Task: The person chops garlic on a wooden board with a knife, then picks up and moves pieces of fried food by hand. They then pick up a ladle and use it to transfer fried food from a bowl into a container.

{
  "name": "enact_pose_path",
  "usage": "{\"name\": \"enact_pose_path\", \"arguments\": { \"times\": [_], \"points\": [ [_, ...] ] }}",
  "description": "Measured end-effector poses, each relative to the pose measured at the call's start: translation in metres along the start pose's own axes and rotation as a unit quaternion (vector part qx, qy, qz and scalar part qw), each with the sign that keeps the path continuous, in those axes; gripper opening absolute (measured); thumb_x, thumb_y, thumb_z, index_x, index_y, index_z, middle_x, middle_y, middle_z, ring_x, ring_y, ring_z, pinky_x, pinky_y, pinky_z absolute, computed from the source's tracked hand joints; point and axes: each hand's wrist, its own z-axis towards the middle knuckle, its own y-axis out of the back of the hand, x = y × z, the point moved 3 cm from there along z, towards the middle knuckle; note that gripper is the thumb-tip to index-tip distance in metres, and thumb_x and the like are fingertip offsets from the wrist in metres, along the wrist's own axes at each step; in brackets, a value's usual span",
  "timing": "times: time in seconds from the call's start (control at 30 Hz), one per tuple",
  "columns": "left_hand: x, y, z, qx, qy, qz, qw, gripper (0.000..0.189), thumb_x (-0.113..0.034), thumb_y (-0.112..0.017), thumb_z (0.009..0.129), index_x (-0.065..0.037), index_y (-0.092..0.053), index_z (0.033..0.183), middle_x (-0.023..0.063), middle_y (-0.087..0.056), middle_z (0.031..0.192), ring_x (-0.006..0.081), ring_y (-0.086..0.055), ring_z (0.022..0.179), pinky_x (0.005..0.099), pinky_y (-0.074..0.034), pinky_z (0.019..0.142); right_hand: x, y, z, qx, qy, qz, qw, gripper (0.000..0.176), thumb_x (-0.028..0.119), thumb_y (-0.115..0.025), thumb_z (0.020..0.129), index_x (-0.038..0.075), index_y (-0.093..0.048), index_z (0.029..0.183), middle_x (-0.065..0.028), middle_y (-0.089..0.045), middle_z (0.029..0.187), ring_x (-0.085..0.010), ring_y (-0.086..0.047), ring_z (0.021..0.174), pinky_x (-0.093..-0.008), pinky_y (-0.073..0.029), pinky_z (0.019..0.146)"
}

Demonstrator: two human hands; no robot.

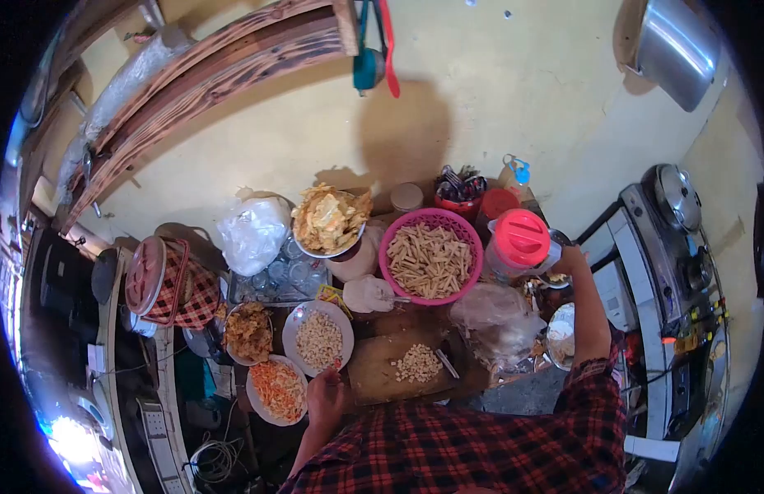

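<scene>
My right hand [570, 260] reaches out at the right and is closed around the handle of a clear plastic pitcher [505, 262] with a red lid. Low at the left, my left hand [325, 397] has its fingers curled together beside a white plate of small pale cubes [318, 336]; what they hold, if anything, is hidden. A plate of shredded orange and white vegetables [277, 390] lies left of that hand. On the wooden cutting board [378, 380] are more pale cubes [419, 363] and a knife [448, 363].
A pink basket of pale sticks [431, 253] stands behind the board. Fried food fills a bowl [332, 221] farther back and another bowl [248, 332] at left. Plastic bags [499, 323] lie near my right arm. A stove [666, 247] stands at right; a checkered-wrapped container [180, 284] at left.
</scene>
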Motion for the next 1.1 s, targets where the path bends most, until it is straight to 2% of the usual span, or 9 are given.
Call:
{"name": "enact_pose_path", "arguments": {
  "times": [0.23,0.33,0.43,0.67,0.83,0.9,1.0,1.03,1.1],
  "points": [
    [-0.010,0.010,0.013,0.017,0.004,-0.013,1.000,0.032,-0.003,-0.061,0.073,-0.002,-0.056,0.105,0.0108,-0.063,0.090,0.0286,-0.059,0.086,0.0386,-0.045,0.080,-0.014,0.008,-0.003,-0.001,-0.037,0.038,0.999,0.049,0.038,-0.070,0.062,0.012,-0.066,0.103,-0.0128,-0.060,0.115,-0.0336,-0.047,0.119,-0.0606,-0.031,0.097],
    [-0.004,0.007,0.013,-0.004,-0.016,-0.007,1.000,0.033,-0.002,-0.061,0.073,-0.003,-0.056,0.105,0.0108,-0.063,0.091,0.0285,-0.059,0.086,0.0381,-0.045,0.080,-0.035,0.010,-0.001,-0.075,-0.027,0.098,0.992,0.042,0.037,-0.070,0.062,0.008,-0.066,0.093,-0.0137,-0.066,0.097,-0.0315,-0.062,0.094,-0.0513,-0.043,0.088],
    [0.002,0.007,0.016,-0.001,-0.026,-0.017,1.000,0.027,-0.005,-0.061,0.076,-0.001,-0.057,0.102,0.0125,-0.064,0.092,0.0278,-0.062,0.085,0.0376,-0.047,0.078,-0.045,0.031,-0.002,-0.143,-0.014,0.141,0.979,0.042,0.035,-0.070,0.061,0.005,-0.065,0.089,-0.0178,-0.066,0.090,-0.0344,-0.062,0.089,-0.0453,-0.048,0.078],
    [0.010,0.011,0.021,-0.031,-0.032,-0.036,0.998,0.029,-0.001,-0.061,0.074,-0.002,-0.057,0.102,0.0109,-0.063,0.091,0.0284,-0.060,0.086,0.0372,-0.046,0.078,0.009,0.178,-0.046,-0.335,0.139,0.265,0.894,0.040,0.021,-0.067,0.066,-0.006,-0.058,0.094,-0.0192,-0.063,0.086,-0.0287,-0.061,0.084,-0.0355,-0.047,0.074],
    [-0.020,0.027,0.054,-0.054,0.035,-0.149,0.987,0.026,-0.002,-0.063,0.077,-0.002,-0.057,0.102,0.0112,-0.063,0.091,0.0242,-0.061,0.089,0.0341,-0.048,0.075,0.164,0.217,-0.105,-0.213,0.282,0.436,0.827,0.051,0.016,-0.068,0.072,-0.003,-0.051,0.116,-0.0103,-0.062,0.102,-0.0205,-0.060,0.092,-0.0337,-0.048,0.084],
    [-0.029,0.031,0.080,-0.061,-0.038,-0.142,0.987,0.026,-0.003,-0.063,0.078,-0.002,-0.056,0.103,0.0108,-0.063,0.092,0.0218,-0.061,0.090,0.0331,-0.047,0.078,0.243,0.220,-0.154,-0.008,0.385,0.517,0.765,0.042,0.010,-0.066,0.072,-0.001,-0.055,0.112,-0.0062,-0.062,0.102,-0.0154,-0.060,0.093,-0.0306,-0.049,0.083],
    [-0.055,0.043,0.118,-0.056,-0.098,-0.176,0.978,0.031,-0.007,-0.063,0.081,-0.003,-0.054,0.110,0.0105,-0.062,0.098,0.0222,-0.060,0.093,0.0321,-0.046,0.081,0.325,0.196,-0.198,0.085,0.440,0.451,0.772,0.048,0.011,-0.075,0.069,0.000,-0.055,0.112,-0.0072,-0.062,0.102,-0.0149,-0.059,0.094,-0.0308,-0.048,0.083],
    [-0.058,0.042,0.128,-0.008,-0.046,-0.321,0.946,0.034,-0.010,-0.063,0.083,-0.004,-0.052,0.115,0.0100,-0.060,0.102,0.0232,-0.059,0.096,0.0318,-0.045,0.083,0.346,0.155,-0.182,0.097,0.495,0.495,0.707,0.050,0.014,-0.074,0.071,-0.001,-0.054,0.114,-0.0095,-0.062,0.104,-0.0164,-0.058,0.096,-0.0316,-0.047,0.085],
    [-0.059,0.044,0.137,0.057,0.017,-0.475,0.878,0.040,-0.019,-0.061,0.087,-0.007,-0.048,0.123,0.0099,-0.057,0.111,0.0266,-0.053,0.106,0.0310,-0.042,0.089,0.380,0.116,-0.190,0.217,0.464,0.408,0.756,0.069,0.019,-0.077,0.071,0.004,-0.043,0.129,-0.0078,-0.055,0.118,-0.0163,-0.051,0.111,-0.0328,-0.039,0.097]
  ]
}}
